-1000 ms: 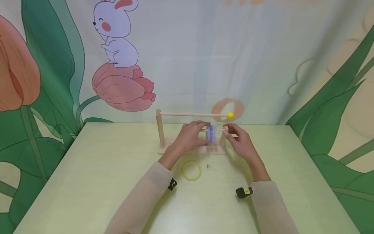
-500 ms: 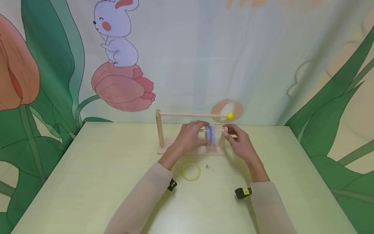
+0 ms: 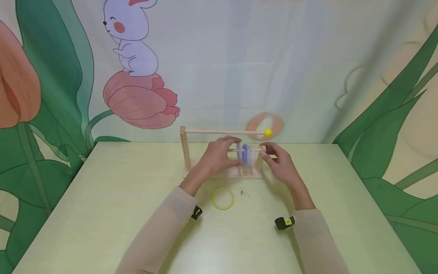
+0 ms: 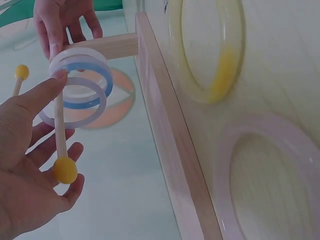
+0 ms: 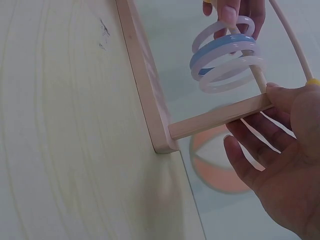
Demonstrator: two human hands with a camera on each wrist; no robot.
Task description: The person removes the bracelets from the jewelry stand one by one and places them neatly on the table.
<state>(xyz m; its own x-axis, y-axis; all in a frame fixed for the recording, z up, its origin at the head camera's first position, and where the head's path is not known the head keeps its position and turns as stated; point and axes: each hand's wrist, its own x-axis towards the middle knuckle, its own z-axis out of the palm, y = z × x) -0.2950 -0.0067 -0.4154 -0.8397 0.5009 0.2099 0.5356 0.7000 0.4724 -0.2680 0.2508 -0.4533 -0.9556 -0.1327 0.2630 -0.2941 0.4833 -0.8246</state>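
Note:
My left hand (image 3: 219, 154) pinches a pale purple ring (image 4: 103, 97) between thumb and fingers. That ring hangs round the lower rod (image 4: 60, 135) of a wooden ring stand, whose yellow ball end (image 4: 65, 170) shows below the thumb. Farther along the same rod hang a blue ring (image 5: 199, 54) and a whitish ring (image 5: 215, 89), with another pale one between them. My right hand (image 3: 280, 163) grips the top of the stand's short post (image 5: 215, 120), thumb on one side and fingers behind. Above runs the bare upper rod (image 3: 222, 132), tipped with a yellow ball (image 3: 268, 132).
The stand's base (image 3: 239, 174) rests near the table's back edge, before a printed curtain. A yellow ring (image 3: 222, 198) lies in front of it. The left wrist view also shows a purple ring (image 4: 227, 160) on the table. Small dark marks (image 3: 242, 192) are on the tabletop.
My left hand has shifted slightly left with the pale purple ring, which now stands a little apart from the blue one. The right hand keeps its hold on the post.

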